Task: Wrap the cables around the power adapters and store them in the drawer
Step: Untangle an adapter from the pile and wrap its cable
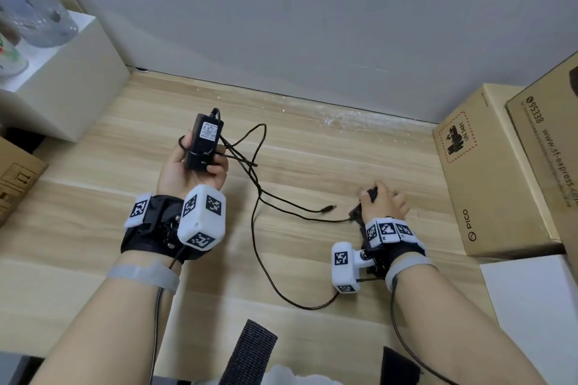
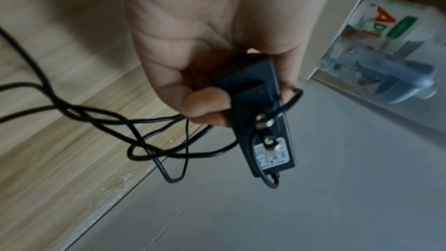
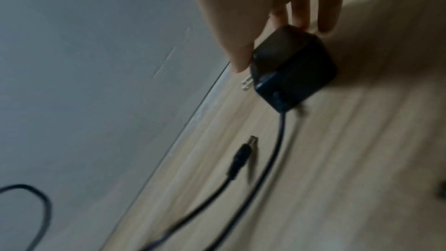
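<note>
A: Left hand (image 1: 190,170) – what's it got?
B: Palm up, fingers curled round a long black adapter (image 1: 205,142), held above the wooden desk (image 1: 125,259). White label faces up, print too small to read. Long axis runs away from the person twd the grey wall (image 1: 281,25), one cable loop crossing the body.
A: Right hand (image 1: 386,205)?
B: Down on the desk, thumb & fingers pinching a second, blocky adapter (image 3: 293,68), prongs (image 3: 247,84) sticking out to its side.
A: The cables?
B: Black cable (image 1: 259,197) trails loose & tangled betw the two, its barrel plug (image 1: 328,208) lying free just left of the right hand.
A: Anything readable nearby?
B: Cardboard boxes on the right – "PICO", "UN 3481" on one (image 1: 475,172); "95338", "www.sf-express" on the next (image 1: 550,141). White box (image 1: 68,78) far left w/ a clear bag on top
</note>
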The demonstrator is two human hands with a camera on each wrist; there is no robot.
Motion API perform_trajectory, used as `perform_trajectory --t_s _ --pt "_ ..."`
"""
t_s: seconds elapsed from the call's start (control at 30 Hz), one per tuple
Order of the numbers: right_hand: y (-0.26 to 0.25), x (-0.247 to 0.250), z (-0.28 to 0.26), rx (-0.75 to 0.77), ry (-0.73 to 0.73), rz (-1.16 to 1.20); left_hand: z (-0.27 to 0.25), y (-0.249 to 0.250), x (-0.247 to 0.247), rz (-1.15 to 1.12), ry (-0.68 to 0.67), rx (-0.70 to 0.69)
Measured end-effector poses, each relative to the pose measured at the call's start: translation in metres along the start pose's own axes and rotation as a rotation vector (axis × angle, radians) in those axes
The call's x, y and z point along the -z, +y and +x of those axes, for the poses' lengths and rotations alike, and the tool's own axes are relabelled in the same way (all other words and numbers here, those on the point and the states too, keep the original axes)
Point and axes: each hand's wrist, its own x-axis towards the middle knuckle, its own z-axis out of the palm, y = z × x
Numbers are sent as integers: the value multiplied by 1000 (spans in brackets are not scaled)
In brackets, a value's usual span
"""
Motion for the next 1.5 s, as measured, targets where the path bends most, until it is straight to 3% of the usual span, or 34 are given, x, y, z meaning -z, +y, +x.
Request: perform_trajectory --t_s 0.07,0.2,0.27,0.37,0.43,0.67,0.87,1.03,1.17,1.3,1.5 --pt "-17 3 -7 95 -25 40 0 -4 1 -35 -12 7" --pt "-62 -9 -38 449 -257 197 0 -10 -2 -96 -43 11" --pt "-75 -23 -53 554 -359 82 -2 -12 -4 -148 -72 9" --pt "-74 -41 -60 524 -469 -155 -7 -17 -4 -272 -121 39" --pt "-66 -47 -61 503 -489 -164 -9 -20 -3 -322 -119 76" --pt "-63 -30 -65 499 -466 387 -11 -35 -4 -313 -95 185" --pt "-83 -16 -77 620 -407 516 -8 -41 -13 -248 -59 231" --pt "-99 -1 -84 536 -353 757 -11 -43 -16 -194 -74 273" --pt "-111 18 -85 448 -541 907 -14 -43 -18 -155 -137 300" --pt "-117 31 -87 413 -731 870 -16 -41 -24 -102 -174 373" --pt "-119 43 -85 375 -802 661 -16 -35 -27 17 -193 395"
